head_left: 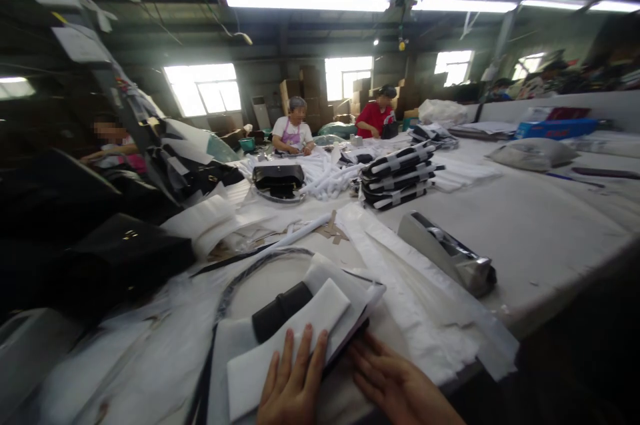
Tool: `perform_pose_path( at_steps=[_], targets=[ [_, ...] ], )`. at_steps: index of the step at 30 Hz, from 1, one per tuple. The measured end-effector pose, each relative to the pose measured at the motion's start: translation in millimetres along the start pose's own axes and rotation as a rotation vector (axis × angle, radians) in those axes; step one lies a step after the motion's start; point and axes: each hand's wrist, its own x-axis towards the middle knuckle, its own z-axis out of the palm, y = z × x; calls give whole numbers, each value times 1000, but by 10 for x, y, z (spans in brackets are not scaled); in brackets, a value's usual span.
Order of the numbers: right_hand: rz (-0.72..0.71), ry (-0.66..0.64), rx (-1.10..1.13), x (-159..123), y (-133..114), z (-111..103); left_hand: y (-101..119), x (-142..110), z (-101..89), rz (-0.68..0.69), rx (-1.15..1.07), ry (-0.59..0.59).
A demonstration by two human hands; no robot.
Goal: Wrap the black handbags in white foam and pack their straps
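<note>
My left hand [293, 382] lies flat, fingers stretched out, on a white foam sheet [287, 345] that wraps a black bag piece [280, 315] near the table's front edge. My right hand [395, 382] rests beside it, fingers extended, touching the dark lower edge of the same bundle. A black strap [240, 278] curves round the bundle on the left. Clear plastic bags [415, 285] lie just right of my hands.
A grey tape dispenser [450, 255] sits to the right. A black handbag [125, 258] lies at the left, a stack of wrapped black items [397, 175] at mid-table. Two people sit working at the far end [293, 128], another at the left [113, 145].
</note>
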Motion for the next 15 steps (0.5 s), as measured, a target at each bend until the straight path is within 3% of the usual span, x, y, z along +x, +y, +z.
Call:
perform_pose_path(
  at_steps=[7, 11, 15],
  targets=[
    [230, 145, 92, -10, -128, 117, 25, 48, -106, -134, -109, 87],
    [206, 195, 114, -1, -185, 296, -15, 9, -148, -118, -107, 88],
    [172, 236, 146, 13, -141, 452, -34, -78, -128, -113, -146, 184]
  ],
)
